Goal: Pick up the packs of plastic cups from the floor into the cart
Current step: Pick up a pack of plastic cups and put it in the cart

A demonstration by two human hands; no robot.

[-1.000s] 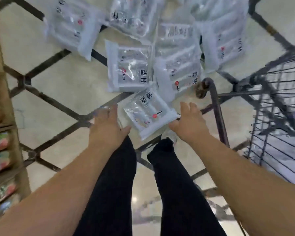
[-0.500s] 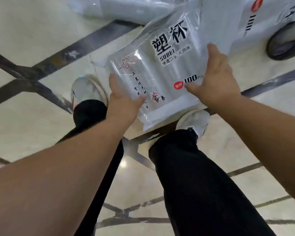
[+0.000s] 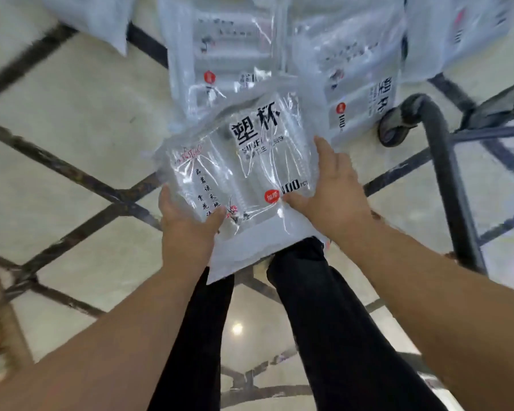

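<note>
Holding a pack of plastic cups (image 3: 244, 173) off the floor (image 3: 72, 114) between both hands, above the black trouser legs (image 3: 324, 307). Gripping the pack's near left corner with the left hand (image 3: 187, 226), thumb on top, fingers underneath and hidden. Clasping the pack's right edge with the right hand (image 3: 333, 191), thumb pressed flat by the red sticker. Beyond the pack, lying on the floor, more packs (image 3: 220, 54), overlapping one another. To the right of the pack, the cart (image 3: 445, 173) with its dark tube frame and a wheel (image 3: 393, 130), apart from it
</note>
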